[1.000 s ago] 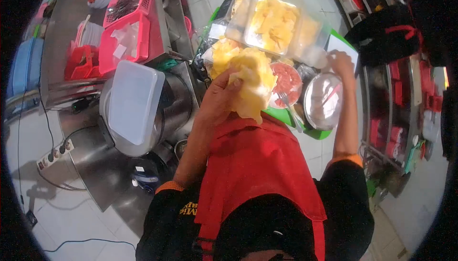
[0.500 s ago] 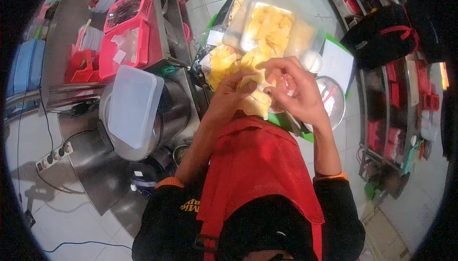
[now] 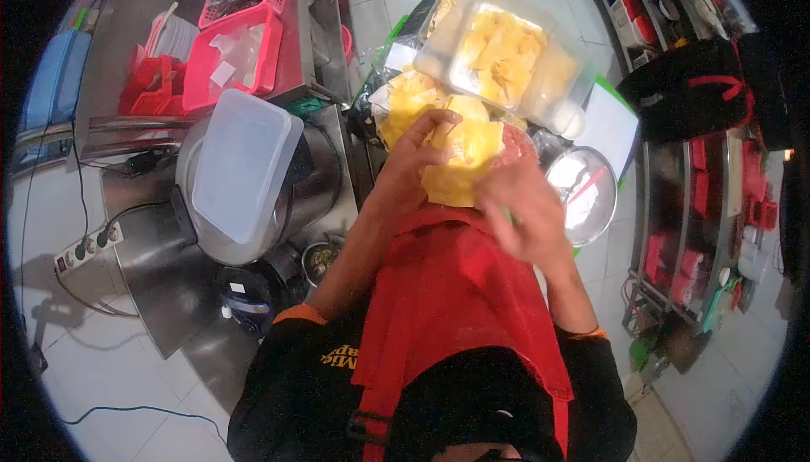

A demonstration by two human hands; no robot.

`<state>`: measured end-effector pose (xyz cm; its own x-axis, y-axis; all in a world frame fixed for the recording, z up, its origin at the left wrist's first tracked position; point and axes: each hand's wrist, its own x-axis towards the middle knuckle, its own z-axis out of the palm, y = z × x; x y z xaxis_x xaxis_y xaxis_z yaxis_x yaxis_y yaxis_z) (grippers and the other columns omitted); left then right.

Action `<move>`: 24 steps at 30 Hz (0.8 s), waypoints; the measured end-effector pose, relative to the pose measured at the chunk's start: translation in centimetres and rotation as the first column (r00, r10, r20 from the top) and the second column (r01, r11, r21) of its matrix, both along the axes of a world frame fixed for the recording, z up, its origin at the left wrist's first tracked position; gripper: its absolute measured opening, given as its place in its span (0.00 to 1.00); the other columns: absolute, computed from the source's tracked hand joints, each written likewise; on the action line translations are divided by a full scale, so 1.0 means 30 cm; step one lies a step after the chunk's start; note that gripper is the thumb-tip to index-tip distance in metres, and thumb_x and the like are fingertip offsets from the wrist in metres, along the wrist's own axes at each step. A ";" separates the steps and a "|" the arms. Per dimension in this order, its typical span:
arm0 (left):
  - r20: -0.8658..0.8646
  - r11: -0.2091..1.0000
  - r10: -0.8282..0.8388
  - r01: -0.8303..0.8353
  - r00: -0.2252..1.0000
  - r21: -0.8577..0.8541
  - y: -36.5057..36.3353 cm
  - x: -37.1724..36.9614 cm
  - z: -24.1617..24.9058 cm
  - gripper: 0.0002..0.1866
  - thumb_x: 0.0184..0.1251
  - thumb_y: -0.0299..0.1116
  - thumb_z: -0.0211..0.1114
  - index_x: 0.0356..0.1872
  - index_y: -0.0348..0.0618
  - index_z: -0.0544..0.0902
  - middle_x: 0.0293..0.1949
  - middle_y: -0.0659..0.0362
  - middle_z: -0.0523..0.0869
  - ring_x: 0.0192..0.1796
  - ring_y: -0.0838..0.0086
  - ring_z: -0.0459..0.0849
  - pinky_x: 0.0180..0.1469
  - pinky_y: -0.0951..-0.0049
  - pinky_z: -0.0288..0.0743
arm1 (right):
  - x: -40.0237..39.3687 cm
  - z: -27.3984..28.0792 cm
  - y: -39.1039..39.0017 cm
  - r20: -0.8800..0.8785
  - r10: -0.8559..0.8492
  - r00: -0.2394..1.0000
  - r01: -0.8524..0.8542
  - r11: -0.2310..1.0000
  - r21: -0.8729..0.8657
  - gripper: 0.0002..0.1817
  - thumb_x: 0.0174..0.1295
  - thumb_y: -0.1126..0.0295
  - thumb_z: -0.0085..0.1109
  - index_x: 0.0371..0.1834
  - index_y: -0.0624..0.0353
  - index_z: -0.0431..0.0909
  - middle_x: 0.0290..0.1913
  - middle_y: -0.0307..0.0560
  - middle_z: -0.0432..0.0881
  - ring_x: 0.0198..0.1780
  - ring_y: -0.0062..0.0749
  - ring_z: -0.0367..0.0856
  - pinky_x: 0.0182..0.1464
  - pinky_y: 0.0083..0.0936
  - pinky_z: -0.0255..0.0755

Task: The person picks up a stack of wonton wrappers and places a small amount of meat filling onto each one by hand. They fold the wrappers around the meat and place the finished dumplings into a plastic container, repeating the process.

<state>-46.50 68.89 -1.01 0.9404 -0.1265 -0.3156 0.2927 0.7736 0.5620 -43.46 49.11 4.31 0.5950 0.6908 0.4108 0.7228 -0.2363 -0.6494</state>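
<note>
My left hand (image 3: 412,162) holds thin yellow sheets (image 3: 467,151) in front of the red apron, with its fingers along their left edge. My right hand (image 3: 527,213) is at the lower right of the sheets, its fingers apart and smeared by motion. Behind my right hand, a pinkish minced mass (image 3: 517,148) shows in part. More yellow sheets (image 3: 409,95) lie just beyond my left hand. A clear plastic container (image 3: 540,86) with yellow pieces stands farther back. A metal bowl (image 3: 604,227) with white contents and a pink-handled utensil is to the right.
A translucent lid (image 3: 240,175) rests on a large metal pot at the left. Pink baskets (image 3: 272,57) stand on a steel counter. Shelves with red containers (image 3: 699,183) line the right side. A small bowl (image 3: 319,261) is beside my left forearm.
My right hand has left the yellow sheet and moved down, with its fingers spread. The sheet in my left hand now lies flatter and shows more of its surface. The view has shifted slightly.
</note>
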 end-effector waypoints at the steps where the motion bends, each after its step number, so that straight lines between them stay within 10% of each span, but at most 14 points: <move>1: 0.025 0.995 -0.028 0.025 0.999 0.096 0.002 0.004 0.010 0.31 0.47 0.28 0.64 0.59 0.43 0.72 0.56 0.57 0.75 0.59 0.69 0.77 0.64 0.70 0.71 | 0.037 0.044 0.017 -0.012 -0.049 0.999 0.049 0.999 -0.009 0.14 0.59 0.75 0.63 0.49 0.62 0.82 0.43 0.50 0.83 0.47 0.41 0.80 0.51 0.34 0.73; 7: 0.229 0.891 -0.143 0.024 0.963 0.453 -0.009 0.018 0.008 0.36 0.45 0.27 0.65 0.63 0.43 0.69 0.56 0.58 0.75 0.60 0.72 0.75 0.65 0.72 0.68 | 0.168 0.085 0.061 -0.111 0.048 0.993 -0.060 0.992 -0.107 0.17 0.60 0.74 0.61 0.54 0.59 0.78 0.44 0.50 0.82 0.48 0.49 0.78 0.54 0.39 0.71; 15: 0.186 0.880 -0.141 0.037 0.972 0.474 0.002 -0.011 0.015 0.33 0.50 0.28 0.67 0.62 0.42 0.70 0.52 0.59 0.78 0.57 0.73 0.76 0.62 0.72 0.70 | 0.177 0.085 0.065 -0.097 0.135 0.986 -0.150 0.974 -0.170 0.15 0.61 0.74 0.60 0.51 0.61 0.77 0.39 0.48 0.79 0.42 0.44 0.78 0.52 0.36 0.71; 21: -0.031 0.925 -0.098 0.103 0.995 0.365 -0.013 -0.020 0.069 0.16 0.63 0.31 0.66 0.51 0.42 0.78 0.43 0.63 0.83 0.47 0.78 0.81 0.54 0.75 0.74 | 0.162 0.073 0.039 -0.387 -0.151 0.910 0.185 0.981 0.052 0.13 0.59 0.79 0.56 0.47 0.63 0.79 0.40 0.49 0.81 0.40 0.39 0.81 0.45 0.28 0.75; 24: -0.013 0.907 -0.094 0.092 0.995 0.410 -0.014 -0.016 0.073 0.12 0.67 0.33 0.65 0.49 0.42 0.79 0.41 0.63 0.83 0.44 0.79 0.81 0.51 0.76 0.75 | 0.160 0.083 0.043 -0.192 -0.003 0.981 0.008 1.000 0.029 0.15 0.58 0.80 0.55 0.49 0.63 0.80 0.40 0.51 0.81 0.42 0.42 0.81 0.48 0.31 0.75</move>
